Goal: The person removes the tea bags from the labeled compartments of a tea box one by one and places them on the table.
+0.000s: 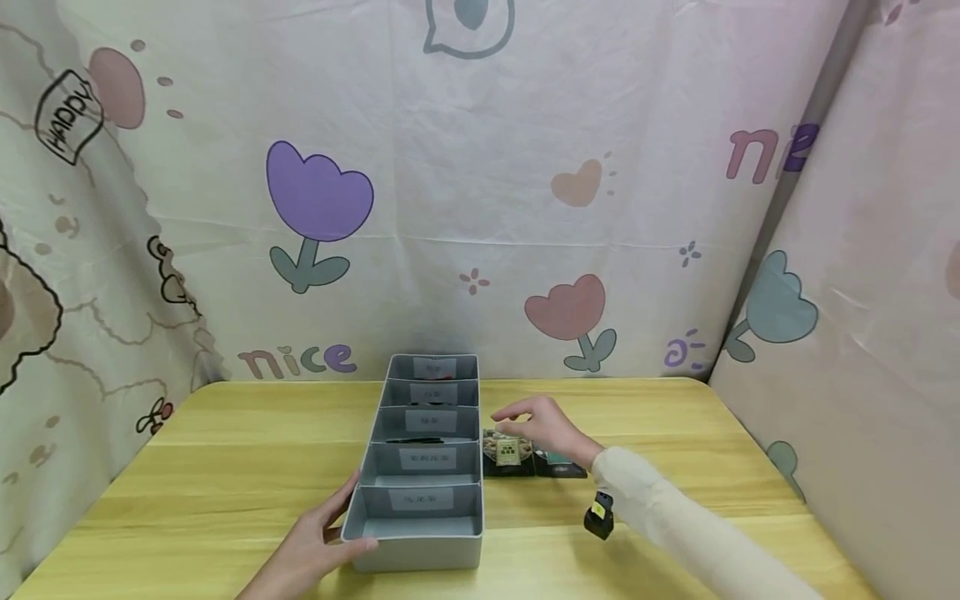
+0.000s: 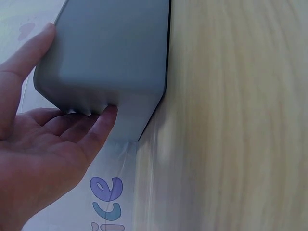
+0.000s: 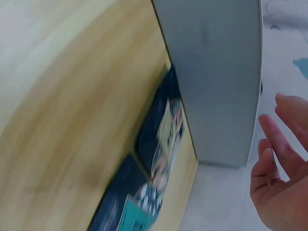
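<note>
A long grey divided box [image 1: 420,552] stands on the table, with paper labels on the inner walls of its compartments. My left hand [image 1: 311,537] holds its near left corner, thumb at the front and fingers against the left side; the left wrist view shows the fingertips [image 2: 109,114] touching the box's wall. My right hand [image 1: 551,429] hovers just right of the box with loosely bent fingers and nothing between them. Below it lie two dark packets, one with a yellow-green label [image 1: 508,452], the other with a teal label [image 3: 134,217], partly hidden by the hand in the head view.
Thin dark edges [image 1: 415,440] show inside the box's middle compartment, and more contents show in the far ones. A small black device [image 1: 598,517] hangs under the right sleeve. Patterned cloth [image 1: 480,192] closes off the wooden table [image 1: 247,467] at the back and sides.
</note>
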Tool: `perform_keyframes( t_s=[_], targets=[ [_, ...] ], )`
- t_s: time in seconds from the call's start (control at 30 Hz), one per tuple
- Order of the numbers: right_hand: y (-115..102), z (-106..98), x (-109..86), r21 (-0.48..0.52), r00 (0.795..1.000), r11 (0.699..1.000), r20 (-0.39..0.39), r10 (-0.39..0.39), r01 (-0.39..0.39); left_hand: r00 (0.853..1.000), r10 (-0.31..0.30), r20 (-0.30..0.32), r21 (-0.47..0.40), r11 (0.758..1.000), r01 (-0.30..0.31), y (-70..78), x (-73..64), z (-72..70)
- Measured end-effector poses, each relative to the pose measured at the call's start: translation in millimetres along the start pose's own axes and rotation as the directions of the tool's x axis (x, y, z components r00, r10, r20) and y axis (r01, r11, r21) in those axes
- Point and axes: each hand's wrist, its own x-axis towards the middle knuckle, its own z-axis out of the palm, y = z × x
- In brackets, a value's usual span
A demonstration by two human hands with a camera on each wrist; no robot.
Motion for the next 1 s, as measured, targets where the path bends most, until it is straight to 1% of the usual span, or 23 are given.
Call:
perform_keyframes(
  t_s=[0.13,0.37,0.53,0.67,0.77,0.83,1.0],
  targets=[
    [-9,12,2.6,0.036,1.000,0.999,0.011,-0.002,0.002,1.000,0.020,0.009,0.008,1.000,-0.020,-0.3,-0.1,-0.9],
    [-24,28,9.5,0.069,0.998,0.996,0.041,-0.053,0.050,1.000,0.017,0.009,-0.023,1.000,-0.016,-3.2,-1.7,0.8],
    [-37,36,17.6,0.014,0.994,0.996,0.064,-0.094,0.093,1.000,0.012,-0.002,-0.014,1.000,-0.012,-3.2,-2.3,1.1],
    [-41,46,23.2,-0.021,0.986,0.988,0.073,-0.149,0.151,1.000,0.000,-0.009,-0.007,1.000,0.000,-2.0,-2.5,0.3],
    [-41,52,25.7,-0.025,0.983,0.984,0.056,-0.177,0.179,1.000,0.005,-0.012,-0.002,1.000,-0.005,-0.7,-2.1,0.1],
    [-40,56,26.4,-0.028,0.981,0.981,0.030,-0.190,0.190,1.000,0.009,-0.011,0.001,1.000,-0.009,0.1,-1.6,0.1],
    [-37,62,27.2,-0.007,0.982,0.983,-0.028,-0.185,0.185,1.000,0.003,-0.012,0.007,1.000,-0.003,0.9,-1.3,0.3]
  ],
)
